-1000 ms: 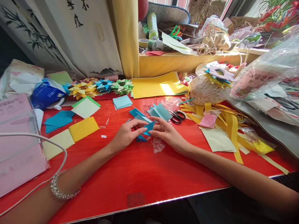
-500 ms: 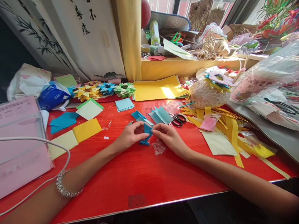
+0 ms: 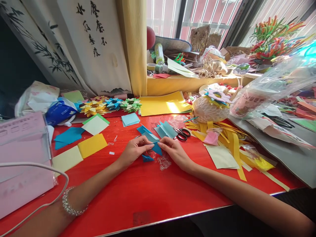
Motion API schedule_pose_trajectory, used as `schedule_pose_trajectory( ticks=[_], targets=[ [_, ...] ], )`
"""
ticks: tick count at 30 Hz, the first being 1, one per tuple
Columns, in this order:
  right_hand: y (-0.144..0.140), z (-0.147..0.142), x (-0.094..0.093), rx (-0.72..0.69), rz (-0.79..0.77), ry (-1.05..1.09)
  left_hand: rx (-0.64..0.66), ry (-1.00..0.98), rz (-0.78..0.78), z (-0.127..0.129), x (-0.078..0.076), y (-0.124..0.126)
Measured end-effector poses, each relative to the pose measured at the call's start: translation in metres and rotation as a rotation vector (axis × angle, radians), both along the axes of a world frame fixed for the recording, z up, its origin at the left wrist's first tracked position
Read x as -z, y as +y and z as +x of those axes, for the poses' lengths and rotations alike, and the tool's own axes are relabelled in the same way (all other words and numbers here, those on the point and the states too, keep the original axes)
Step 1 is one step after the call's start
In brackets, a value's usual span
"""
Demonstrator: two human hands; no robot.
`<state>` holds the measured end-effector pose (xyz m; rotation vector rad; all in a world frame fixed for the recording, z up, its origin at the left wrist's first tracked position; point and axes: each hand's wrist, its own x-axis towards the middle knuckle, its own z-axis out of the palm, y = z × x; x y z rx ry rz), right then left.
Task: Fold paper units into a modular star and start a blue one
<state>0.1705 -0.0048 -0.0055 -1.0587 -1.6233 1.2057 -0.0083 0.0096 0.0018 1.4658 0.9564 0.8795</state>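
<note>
Blue folded paper piece (image 3: 156, 147) sat between both hands, just above the red worktop (image 3: 148, 191). The left hand (image 3: 134, 150) pinched its left edge, the right hand (image 3: 172, 150) its right. Both were equally near; it pointed down-right.

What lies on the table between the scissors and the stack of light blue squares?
In the head view, folded blue paper pieces lie between the scissors and the light blue squares.

Blue folded paper (image 3: 156, 147), red table (image 3: 153, 187), seemingly black-handled scissors (image 3: 183, 133)
</note>
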Motion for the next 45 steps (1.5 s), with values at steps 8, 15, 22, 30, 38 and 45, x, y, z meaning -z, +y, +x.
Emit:
schedule_pose_trajectory(
  ticks=[8, 15, 22, 30, 38, 45],
  targets=[
    [0.006, -0.003, 0.001, -0.030, -0.038, 0.040, -0.083, -0.007, 0.019, -0.001, 0.001, 0.001],
    [0.011, 0.005, 0.002, -0.190, -0.132, 0.053, -0.075, 0.149, 0.129, -0.001, 0.001, 0.001],
    [0.006, 0.005, -0.003, -0.215, 0.101, -0.200, -0.024, 0.251, 0.247, -0.001, -0.007, -0.004],
    [0.009, 0.006, 0.002, -0.222, 0.045, -0.130, -0.069, 0.218, 0.146, -0.001, -0.005, -0.002],
    [0.016, 0.006, 0.009, -0.097, -0.057, 0.063, -0.100, 0.096, 0.140, 0.000, -0.004, -0.003],
    [0.015, 0.007, 0.003, -0.066, -0.072, 0.211, -0.102, 0.026, 0.052, 0.001, -0.007, -0.002]
  ],
)
